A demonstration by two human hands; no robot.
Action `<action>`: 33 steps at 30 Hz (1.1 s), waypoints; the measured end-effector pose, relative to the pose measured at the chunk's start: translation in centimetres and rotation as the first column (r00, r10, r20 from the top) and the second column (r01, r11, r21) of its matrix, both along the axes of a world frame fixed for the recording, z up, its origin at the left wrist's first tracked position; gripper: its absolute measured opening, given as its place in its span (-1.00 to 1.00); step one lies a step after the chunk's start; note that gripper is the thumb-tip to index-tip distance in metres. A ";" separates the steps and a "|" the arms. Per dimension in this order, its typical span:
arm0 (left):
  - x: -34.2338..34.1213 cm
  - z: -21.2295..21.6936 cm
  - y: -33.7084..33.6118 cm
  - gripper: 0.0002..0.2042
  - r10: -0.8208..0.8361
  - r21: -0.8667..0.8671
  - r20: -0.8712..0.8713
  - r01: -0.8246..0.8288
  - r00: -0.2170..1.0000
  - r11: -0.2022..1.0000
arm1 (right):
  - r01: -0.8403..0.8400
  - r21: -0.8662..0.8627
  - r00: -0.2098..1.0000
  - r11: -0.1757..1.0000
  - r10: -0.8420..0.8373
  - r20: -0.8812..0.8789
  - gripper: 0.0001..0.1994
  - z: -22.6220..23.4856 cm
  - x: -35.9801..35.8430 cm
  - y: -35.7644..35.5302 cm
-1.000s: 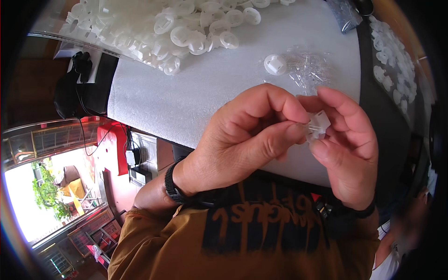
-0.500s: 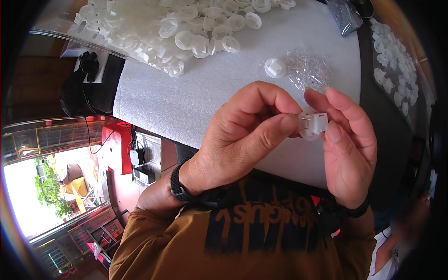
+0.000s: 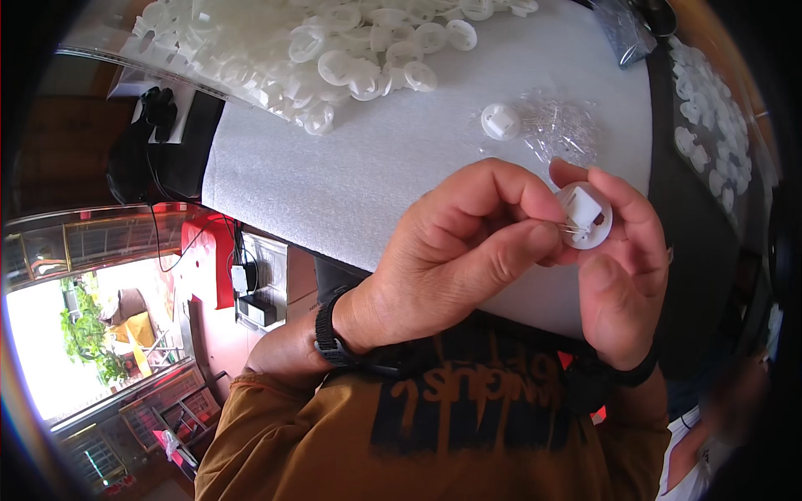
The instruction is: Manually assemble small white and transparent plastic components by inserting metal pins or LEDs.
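A small round white plastic part (image 3: 585, 217) with a square block on its face is held in front of my chest. My right hand (image 3: 622, 267) grips its rim between thumb and fingers. My left hand (image 3: 455, 250) pinches a thin wire piece (image 3: 570, 225) against the part's face. Both hands hover above the near edge of the white foam table top (image 3: 376, 175).
A large heap of the same white round parts (image 3: 334, 50) lies at the far side. One single white part (image 3: 501, 121) sits beside a scatter of thin clear wire pieces (image 3: 560, 125). More white parts (image 3: 706, 125) lie at the right. A dark bag (image 3: 622, 33) rests at the far right.
The white part has turned so its flat face with the square block shows toward me. My left fingertips have moved onto that face with the wire piece.
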State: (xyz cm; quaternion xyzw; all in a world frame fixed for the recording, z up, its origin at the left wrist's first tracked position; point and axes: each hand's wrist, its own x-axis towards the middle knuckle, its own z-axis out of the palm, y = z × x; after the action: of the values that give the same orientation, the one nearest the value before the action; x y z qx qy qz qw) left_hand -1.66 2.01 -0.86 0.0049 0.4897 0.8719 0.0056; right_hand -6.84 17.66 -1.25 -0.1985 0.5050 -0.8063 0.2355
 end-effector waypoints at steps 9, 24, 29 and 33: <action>0.2 0.2 -0.6 -0.86 -0.003 -0.038 -0.011 0.002 1.000 0.999 | -0.025 0.102 0.999 0.994 0.026 -0.017 -0.45 -0.2 -0.5 0.5; 0.6 0.4 -1.3 -0.85 0.061 -0.336 -0.091 -0.089 0.994 0.938 | -0.153 -0.060 0.985 0.986 0.147 -0.094 -0.46 -1.3 -0.8 0.8; 0.0 -0.2 -2.0 -0.81 -0.017 -0.576 -0.369 -0.214 0.929 0.789 | -0.122 -0.007 0.989 0.992 0.121 -0.089 -0.45 -0.9 -0.7 0.8; -0.1 -0.3 -1.9 -0.80 0.019 -0.586 -0.414 -0.282 0.910 0.760 | -0.121 -0.018 0.990 0.993 0.119 -0.077 -0.45 -0.9 -0.6 0.8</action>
State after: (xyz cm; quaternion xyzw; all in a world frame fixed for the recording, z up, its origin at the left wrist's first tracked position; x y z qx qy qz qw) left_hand -1.72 0.13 -1.19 0.1329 0.7443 0.6345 -0.1606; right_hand -7.47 18.43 -2.19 -0.2614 0.4917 -0.7882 0.2620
